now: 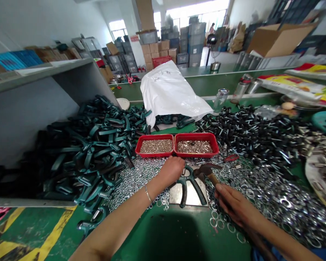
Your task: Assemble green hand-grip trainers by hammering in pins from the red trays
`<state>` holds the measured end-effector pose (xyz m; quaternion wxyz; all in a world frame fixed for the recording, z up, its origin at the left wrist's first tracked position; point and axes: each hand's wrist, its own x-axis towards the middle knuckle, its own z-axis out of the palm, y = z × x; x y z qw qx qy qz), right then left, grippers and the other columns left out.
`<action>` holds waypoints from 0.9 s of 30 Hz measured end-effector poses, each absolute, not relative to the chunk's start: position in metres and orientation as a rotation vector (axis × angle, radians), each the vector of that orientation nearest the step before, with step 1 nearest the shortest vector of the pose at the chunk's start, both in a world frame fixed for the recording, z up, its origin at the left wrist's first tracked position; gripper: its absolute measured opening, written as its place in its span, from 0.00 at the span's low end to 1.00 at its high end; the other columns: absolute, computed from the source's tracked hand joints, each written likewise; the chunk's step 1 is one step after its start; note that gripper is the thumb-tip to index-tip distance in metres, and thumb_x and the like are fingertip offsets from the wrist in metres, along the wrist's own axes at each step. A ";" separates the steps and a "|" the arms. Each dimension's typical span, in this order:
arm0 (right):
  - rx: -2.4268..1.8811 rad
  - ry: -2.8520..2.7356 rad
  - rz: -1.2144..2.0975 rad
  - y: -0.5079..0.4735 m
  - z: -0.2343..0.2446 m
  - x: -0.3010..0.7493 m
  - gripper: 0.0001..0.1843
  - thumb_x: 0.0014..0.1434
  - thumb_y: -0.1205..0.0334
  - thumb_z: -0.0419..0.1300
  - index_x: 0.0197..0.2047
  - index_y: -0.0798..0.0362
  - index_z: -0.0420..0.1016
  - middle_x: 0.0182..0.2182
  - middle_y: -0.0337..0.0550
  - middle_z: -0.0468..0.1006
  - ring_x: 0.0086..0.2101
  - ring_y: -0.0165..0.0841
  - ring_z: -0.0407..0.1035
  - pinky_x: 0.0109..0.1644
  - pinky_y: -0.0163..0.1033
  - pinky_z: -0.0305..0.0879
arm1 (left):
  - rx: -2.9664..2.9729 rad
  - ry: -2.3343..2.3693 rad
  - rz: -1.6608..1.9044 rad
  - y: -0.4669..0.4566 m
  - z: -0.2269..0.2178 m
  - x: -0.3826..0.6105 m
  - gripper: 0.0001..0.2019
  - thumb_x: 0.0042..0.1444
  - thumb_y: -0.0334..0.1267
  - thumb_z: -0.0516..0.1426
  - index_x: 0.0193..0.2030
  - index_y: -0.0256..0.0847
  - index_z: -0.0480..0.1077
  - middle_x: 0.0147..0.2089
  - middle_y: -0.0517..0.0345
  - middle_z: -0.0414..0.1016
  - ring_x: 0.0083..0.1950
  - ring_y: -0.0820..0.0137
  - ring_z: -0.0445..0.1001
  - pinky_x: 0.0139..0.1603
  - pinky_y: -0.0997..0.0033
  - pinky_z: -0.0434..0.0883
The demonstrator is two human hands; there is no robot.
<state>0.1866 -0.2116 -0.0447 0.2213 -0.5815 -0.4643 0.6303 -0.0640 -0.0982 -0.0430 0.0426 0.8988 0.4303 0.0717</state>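
A green spring clamp (192,181) with dark grips lies on a bare metal plate (175,197), its two handles spread toward me. My left hand (174,167) is closed at the clamp's upper left end, by a small coil spring (183,172); the fingertips are partly hidden. In my right hand (232,201) is a hammer (212,178), gripped round its wooden handle. The hammer's head (206,169) is over the plate's upper right part, close beside the clamp; whether they touch I cannot tell.
Two red trays (154,156) of small metal pins stand just beyond. Green clamps (97,145) are heaped at left, partly inside a grey shelf box (67,90). Metal rings (260,188) and black-headed screws (250,127) cover the right. A white sack (171,90) lies behind the trays.
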 end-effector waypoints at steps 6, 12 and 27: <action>-1.605 -1.507 1.583 -0.202 -0.027 0.187 0.24 0.65 0.37 0.46 0.36 0.49 0.64 0.23 0.33 0.70 0.13 0.25 0.56 0.14 0.31 0.52 | 3.017 1.177 0.173 -0.105 -0.047 -0.065 0.07 0.65 0.31 0.50 0.41 0.34 0.70 0.40 0.49 0.74 0.44 0.60 0.71 0.51 0.58 0.64; -1.543 -2.051 1.005 -0.174 0.014 0.176 0.21 0.68 0.43 0.43 0.33 0.48 0.64 0.24 0.40 0.73 0.27 0.35 0.68 0.32 0.39 0.62 | 2.523 1.619 0.447 -0.147 -0.044 -0.068 0.20 0.60 0.53 0.57 0.46 0.37 0.68 0.44 0.49 0.72 0.48 0.56 0.68 0.52 0.53 0.64; -1.636 -2.402 0.872 -0.140 0.009 0.161 0.23 0.70 0.47 0.42 0.39 0.53 0.70 0.32 0.48 0.79 0.33 0.39 0.74 0.37 0.39 0.63 | 2.270 1.709 0.333 -0.165 -0.038 -0.066 0.15 0.58 0.47 0.59 0.44 0.36 0.70 0.46 0.47 0.72 0.51 0.57 0.68 0.56 0.55 0.63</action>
